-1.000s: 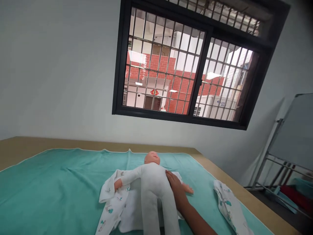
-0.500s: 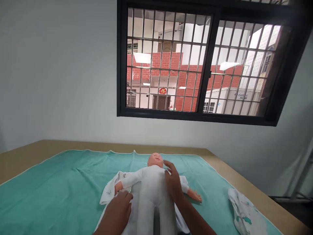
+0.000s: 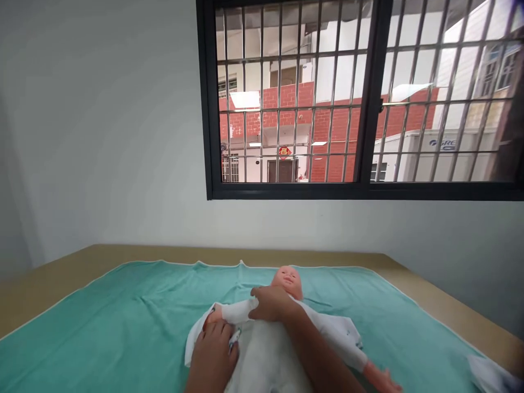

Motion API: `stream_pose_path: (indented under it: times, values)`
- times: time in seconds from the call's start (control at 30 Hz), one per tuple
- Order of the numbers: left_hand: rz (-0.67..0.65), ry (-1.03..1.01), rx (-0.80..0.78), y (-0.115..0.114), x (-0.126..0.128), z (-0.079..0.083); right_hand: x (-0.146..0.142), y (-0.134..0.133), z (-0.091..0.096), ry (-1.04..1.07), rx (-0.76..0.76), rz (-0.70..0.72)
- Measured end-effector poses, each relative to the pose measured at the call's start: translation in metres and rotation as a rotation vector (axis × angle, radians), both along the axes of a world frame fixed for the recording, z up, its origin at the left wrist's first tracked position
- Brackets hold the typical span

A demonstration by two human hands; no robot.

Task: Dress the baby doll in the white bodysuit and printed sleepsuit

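A baby doll point(image 3: 287, 279) in a white body suit lies on its back on a teal blanket point(image 3: 123, 316), head toward the window. Under it lies a white printed garment point(image 3: 346, 330). My right hand point(image 3: 268, 303) reaches across the doll's chest and closes on its upper arm near the shoulder. My left hand point(image 3: 213, 349) rests on the garment's sleeve beside the doll's small hand, fingers bent over the cloth. The doll's other arm point(image 3: 379, 376) stretches out to the lower right.
The blanket covers a tan wooden table point(image 3: 442, 305) that runs to a grey wall. A barred black-framed window point(image 3: 360, 98) is above. Another white printed cloth point(image 3: 491, 376) lies at the blanket's right edge.
My right hand has moved from the doll's chest across to its far arm and closed on it. My left hand slid up toward the doll's hand. The view has turned left.
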State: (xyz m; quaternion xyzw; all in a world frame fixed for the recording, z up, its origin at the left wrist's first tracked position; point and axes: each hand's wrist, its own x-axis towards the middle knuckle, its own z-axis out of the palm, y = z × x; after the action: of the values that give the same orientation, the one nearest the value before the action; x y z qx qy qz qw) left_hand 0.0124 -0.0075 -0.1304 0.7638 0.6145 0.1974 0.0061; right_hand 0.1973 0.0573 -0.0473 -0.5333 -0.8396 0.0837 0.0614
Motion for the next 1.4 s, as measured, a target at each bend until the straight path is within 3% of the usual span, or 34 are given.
stream_pose_path:
  times: [0.13, 0.33, 0.67, 0.77, 0.9, 1.03, 1.27, 1.4]
  values:
    - [-0.019, -0.122, 0.057, 0.003, -0.005, 0.004, 0.014, 0.012, 0.005, 0.036, -0.106, -0.006]
    - [0.140, -0.629, -0.087, 0.008, -0.023, 0.005, 0.024, 0.011, 0.013, 0.045, -0.235, -0.017]
    - [0.100, -0.952, -0.015, 0.021, -0.046, 0.007, 0.031, -0.016, 0.053, 0.028, -0.167, 0.053]
    - [0.152, -0.997, -0.002, 0.023, -0.049, 0.006, 0.026, -0.020, 0.050, 0.016, -0.173, 0.074]
    - [0.165, -0.946, 0.018, 0.020, -0.047, 0.005, 0.010, -0.018, 0.027, 0.008, -0.171, 0.099]
    - [0.150, -0.923, 0.018, 0.016, -0.044, 0.005, -0.001, -0.015, 0.014, -0.022, -0.283, 0.149]
    - [0.144, -1.030, 0.048, 0.019, -0.045, 0.004, 0.023, -0.030, 0.048, 0.209, -0.173, 0.201]
    - [0.165, -1.128, -0.030, 0.016, -0.044, 0.015, 0.019, -0.038, 0.050, 0.232, -0.215, 0.298]
